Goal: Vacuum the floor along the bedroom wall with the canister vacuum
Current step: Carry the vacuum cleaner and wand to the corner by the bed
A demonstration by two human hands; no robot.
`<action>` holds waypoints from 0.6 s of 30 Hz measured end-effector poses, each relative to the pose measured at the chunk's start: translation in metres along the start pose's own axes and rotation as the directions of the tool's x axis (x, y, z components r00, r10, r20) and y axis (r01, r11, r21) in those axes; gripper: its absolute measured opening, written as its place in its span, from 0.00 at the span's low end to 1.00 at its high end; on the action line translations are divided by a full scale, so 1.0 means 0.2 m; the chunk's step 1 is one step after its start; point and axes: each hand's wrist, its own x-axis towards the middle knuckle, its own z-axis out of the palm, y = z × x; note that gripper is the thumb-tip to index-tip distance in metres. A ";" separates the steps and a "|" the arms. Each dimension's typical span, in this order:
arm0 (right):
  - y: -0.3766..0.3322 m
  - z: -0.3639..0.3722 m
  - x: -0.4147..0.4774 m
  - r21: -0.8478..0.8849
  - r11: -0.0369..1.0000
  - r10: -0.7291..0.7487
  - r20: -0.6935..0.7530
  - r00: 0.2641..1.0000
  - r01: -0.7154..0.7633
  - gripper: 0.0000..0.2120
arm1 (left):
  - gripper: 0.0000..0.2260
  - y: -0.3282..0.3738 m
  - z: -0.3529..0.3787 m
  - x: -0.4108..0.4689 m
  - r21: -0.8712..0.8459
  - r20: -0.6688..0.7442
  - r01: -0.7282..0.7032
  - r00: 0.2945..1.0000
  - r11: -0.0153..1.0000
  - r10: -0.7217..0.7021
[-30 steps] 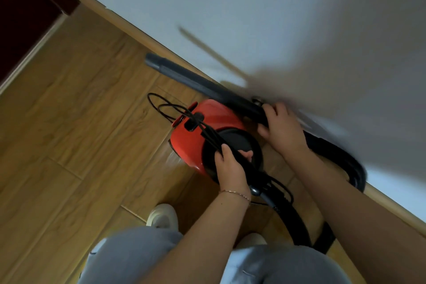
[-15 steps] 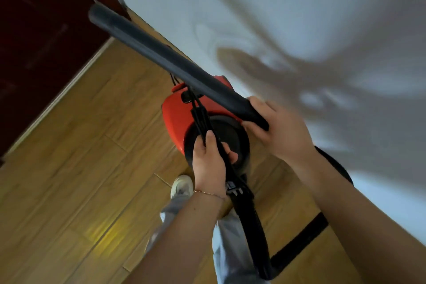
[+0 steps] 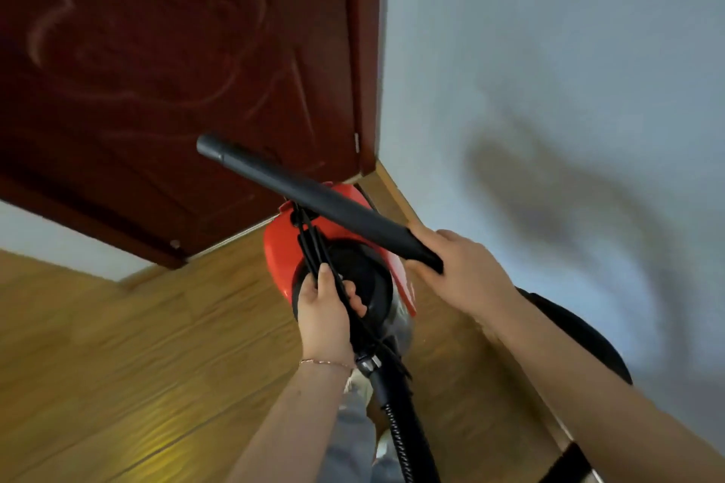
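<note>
The red canister vacuum [image 3: 280,251] with a black round top hangs off the wooden floor [image 3: 137,345], carried in front of me. My left hand [image 3: 327,306] grips the black strap and cord [image 3: 310,243] running over the canister's top. My right hand [image 3: 459,271] is closed around the near end of the black wand tube [image 3: 314,196]. The tube points up and to the left, with its open tip in front of the door. A ribbed black hose [image 3: 404,439] runs down from the canister past my legs.
A dark red door [image 3: 176,71] fills the upper left, with its frame meeting the white wall [image 3: 549,51] on the right. A wooden skirting board [image 3: 396,192] runs along the foot of that wall. A white shoe [image 3: 359,380] shows under the canister.
The view has risen and swung toward the door. The canister has come up off the floor with both hands, and the wand tip now points higher, at the door.
</note>
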 end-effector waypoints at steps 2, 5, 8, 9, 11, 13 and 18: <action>-0.17 -0.02 0.02 0.022 0.996 -0.084 0.035 0.996 0.083 0.23 | 0.11 0.10 -0.16 -0.09 -0.007 -0.058 -0.039 0.998 0.999 0.038; -0.43 -0.04 0.08 0.043 0.972 -0.233 0.093 0.968 0.230 0.26 | 0.11 0.24 -0.41 -0.22 -0.053 -0.144 -0.098 0.985 0.994 0.089; -0.73 -0.05 0.16 0.053 0.931 -0.365 0.128 0.922 0.361 0.27 | 0.12 0.35 -0.67 -0.33 -0.098 -0.243 -0.145 0.963 0.985 0.117; -0.84 -0.04 0.18 0.055 0.915 -0.403 0.134 0.905 0.399 0.27 | 0.12 0.38 -0.76 -0.37 -0.110 -0.277 -0.158 0.953 0.981 0.122; -1.05 -0.01 0.19 0.075 0.880 -0.475 0.141 0.869 0.469 0.26 | 0.11 0.44 -0.94 -0.44 -0.112 -0.340 -0.185 0.930 0.976 0.138; -1.25 0.06 0.17 0.106 0.845 -0.535 0.158 0.830 0.524 0.25 | 0.11 0.48 -1.13 -0.51 -0.104 -0.410 -0.208 0.900 0.973 0.149; -1.72 0.28 0.13 0.134 0.744 -0.665 0.244 0.706 0.654 0.24 | 0.11 0.53 -1.55 -0.61 -0.193 -0.573 -0.274 0.811 0.942 0.118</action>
